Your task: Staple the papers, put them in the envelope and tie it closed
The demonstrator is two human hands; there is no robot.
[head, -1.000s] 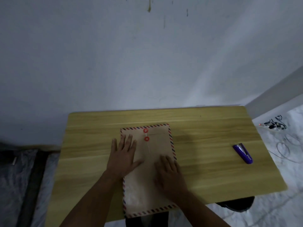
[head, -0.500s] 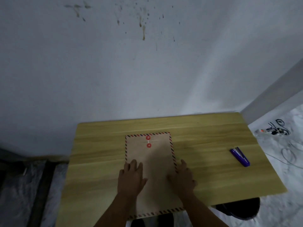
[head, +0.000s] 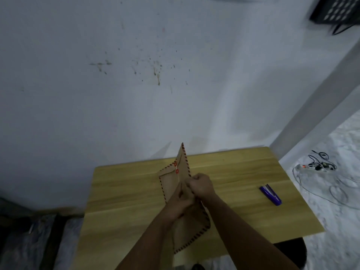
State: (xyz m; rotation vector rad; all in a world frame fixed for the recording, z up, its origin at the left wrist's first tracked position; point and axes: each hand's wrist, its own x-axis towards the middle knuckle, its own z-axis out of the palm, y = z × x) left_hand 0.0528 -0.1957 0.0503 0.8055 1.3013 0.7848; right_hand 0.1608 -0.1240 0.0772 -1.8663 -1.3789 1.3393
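Brown kraft paper makes up the envelope [head: 182, 179], edged with a red and dark striped border and carrying two red button discs [head: 176, 167] near its flap. It is lifted and tilted above the wooden table [head: 124, 193], its top corner pointing up toward the pale wall [head: 175, 94] behind the table, its lower end hanging over the table's near side. Both hands meet at the middle of the envelope. The left hand [head: 180, 203] is closed around its lower half from the left, fingers curled against the paper. The right hand [head: 201, 185], just beside the left, is curled into a loose fist against the envelope's right edge; whether it pinches the paper or the thin string below the discs is too blurred to tell. A purple stapler [head: 270, 194] lies flat on the table, well apart to the right of the envelope. Beyond the table's right edge, tangled cables [head: 319, 165] lie on the floor.
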